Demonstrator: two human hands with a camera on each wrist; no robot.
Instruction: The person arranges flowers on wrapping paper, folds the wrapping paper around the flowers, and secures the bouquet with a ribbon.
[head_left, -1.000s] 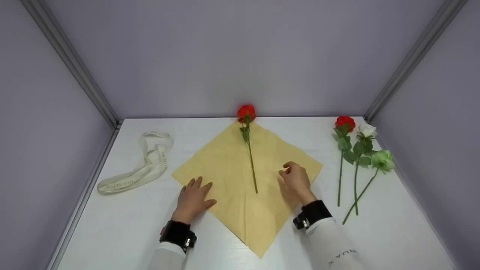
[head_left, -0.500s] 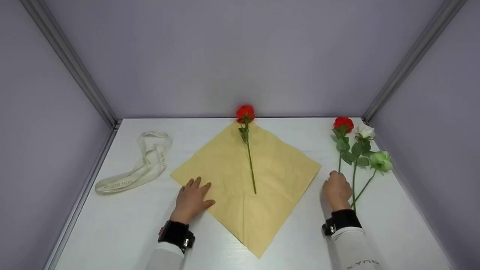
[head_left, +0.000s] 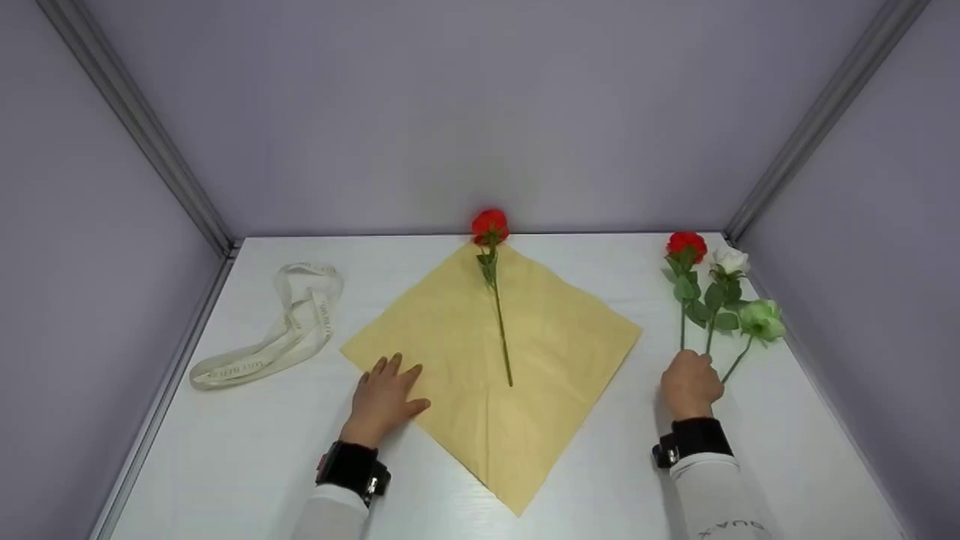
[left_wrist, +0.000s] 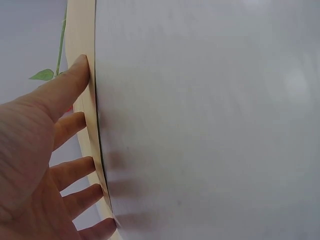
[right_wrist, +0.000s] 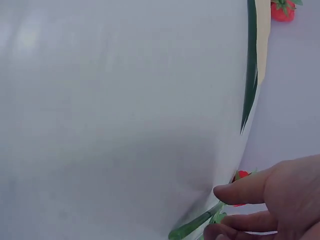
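My left hand [head_left: 381, 401] rests with spread fingers on the left edge of a tan sheet of wrapping paper [head_left: 555, 390], laid as a diamond. On that paper lies a red rose [head_left: 490, 225], its bloom past the far corner. To the right, my right hand [head_left: 691, 384] grips stems among another red rose [head_left: 687, 246], a white rose [head_left: 730, 261] and a pale green flower [head_left: 762, 321]. In the right wrist view a green stem [right_wrist: 190, 227] runs beside the thumb and fingers. Exactly which stems the hand holds is partly hidden.
A loosely looped, cream printed ribbon [head_left: 259, 364] lies on the left of the white table [head_left: 225, 465]. Grey walls [head_left: 600, 112] stand behind the table and at both sides.
My right hand has moved from above the paper to the flowers on the right, first at the red rose's stem, then slightly further right. The left hand has stayed put.
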